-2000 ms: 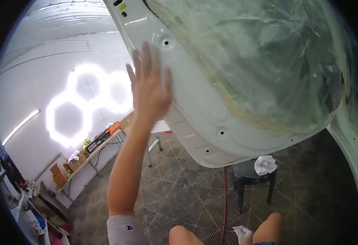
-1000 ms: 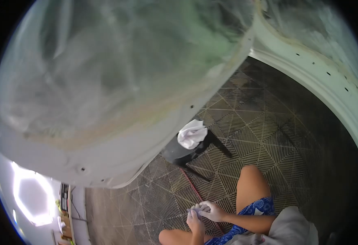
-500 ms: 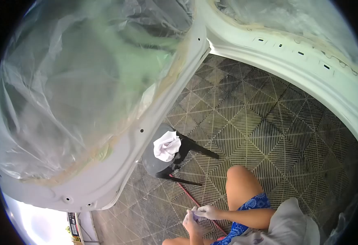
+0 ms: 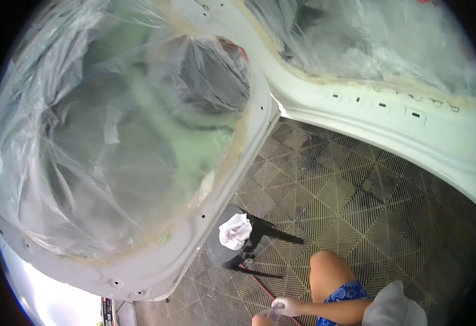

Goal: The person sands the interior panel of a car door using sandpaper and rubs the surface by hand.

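My right hand (image 4: 288, 306), whitened as if with dust, is closed at the bottom of the view, its fingers pinched on a small greyish-purple piece (image 4: 276, 308) that I cannot make out. Just left of it, my left hand (image 4: 262, 320) is mostly cut off by the lower edge, so its fingers hardly show. Ahead of both hands, a crumpled white cloth or paper (image 4: 235, 231) lies on a dark stool (image 4: 221, 250).
To the left stands an open car door (image 4: 183, 239), its inside covered by taped plastic film (image 4: 124, 163). A pale car body sill (image 4: 379, 125) curves along the upper right. A red hose or cord (image 4: 262, 286) runs over the patterned floor tiles (image 4: 352, 190) beside my bent knee (image 4: 327, 269).
The view has tilted up, so the door, stool and hands sit lower in it. My left hand has mostly dropped out of frame. The crumpled white piece stays on the stool.
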{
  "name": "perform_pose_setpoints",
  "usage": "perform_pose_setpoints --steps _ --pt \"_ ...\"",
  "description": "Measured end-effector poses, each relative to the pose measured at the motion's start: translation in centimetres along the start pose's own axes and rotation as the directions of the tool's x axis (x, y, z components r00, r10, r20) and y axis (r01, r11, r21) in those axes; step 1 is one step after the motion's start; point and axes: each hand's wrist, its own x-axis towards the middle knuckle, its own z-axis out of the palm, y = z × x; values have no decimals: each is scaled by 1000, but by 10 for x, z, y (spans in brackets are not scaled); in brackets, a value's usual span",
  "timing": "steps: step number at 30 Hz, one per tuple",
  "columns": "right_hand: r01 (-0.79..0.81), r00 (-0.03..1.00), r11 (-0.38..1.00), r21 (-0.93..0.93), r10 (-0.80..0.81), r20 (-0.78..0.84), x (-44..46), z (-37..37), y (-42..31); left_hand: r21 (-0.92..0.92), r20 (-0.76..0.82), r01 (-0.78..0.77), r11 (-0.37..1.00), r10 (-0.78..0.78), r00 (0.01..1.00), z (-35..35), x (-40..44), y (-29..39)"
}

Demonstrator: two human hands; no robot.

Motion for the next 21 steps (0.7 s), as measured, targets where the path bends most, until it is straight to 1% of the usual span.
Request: perform_pose_setpoints --steps 1,2,3,4,5,6,7,8,9,10,12,13,14,15,16,17,18,19,20,21 --pt "42 998 998 -42 -40 52 1 -5 1 105 85 -149 983 140 986 -1 7 -1" --pt "84 992 993 -83 -75 105 4 -10 2 101 62 -159 982 154 986 2 12 0" --pt "101 990 990 -99 -90 106 9 -5 12 6 35 -42 999 42 999 -2 10 16" --pt "103 991 984 144 -114 69 18 6 34 -93 23 73 993 -71 997 -4 9 34" --pt "106 991 919 380 -127 31 27 8 44 -310 -111 94 946 -135 985 1 11 47" --pt "115 990 922 369 -137 34 29 7 39 -317 -124 84 945 -129 984 5 11 57" --pt "-53 998 775 629 12 69 25 10 38 -496 -176 150 856 -268 947 10 10 66" --pt "-209 977 538 817 150 151 24 8 36 -665 -199 186 724 -411 890 17 10 72" --pt "-227 974 397 889 105 202 25 10 41 -646 -262 168 745 -423 867 26 10 76" --pt "-243 970 416 876 107 218 29 18 55 -660 -275 162 734 -436 857 32 10 80" --pt "-297 953 360 884 65 294 38 26 84 -715 -412 81 694 -512 754 40 14 91" --pt "-365 926 358 859 42 376 27 20 64 -728 -418 79 681 -532 736 37 17 98" --pt "-392 914 376 840 55 402 22 16 44 -797 -321 97 596 -553 769 29 19 105" --pt "-366 923 360 858 19 385 17 15 29 -858 -225 117 500 -571 789 22 17 108" --pt "-360 922 349 865 -10 388 11 14 25 -876 -243 105 472 -618 747 23 18 102" --pt "-361 914 408 839 -24 405 13 11 36 -887 -139 188 422 -633 761 25 25 89" --pt "-443 872 438 782 9 489 7 9 28 -895 -37 263 359 -649 760 21 24 81" --pt "-448 889 514 731 168 426 5 9 20 -822 -151 285 493 -672 725 18 22 73" --pt "-446 895 601 663 301 330 4 7 2 -729 -254 326 602 -679 689 4 26 74" --pt "-463 886 640 613 338 316 1 5 -21 -647 -418 270 713 -628 657 -9 28 66"
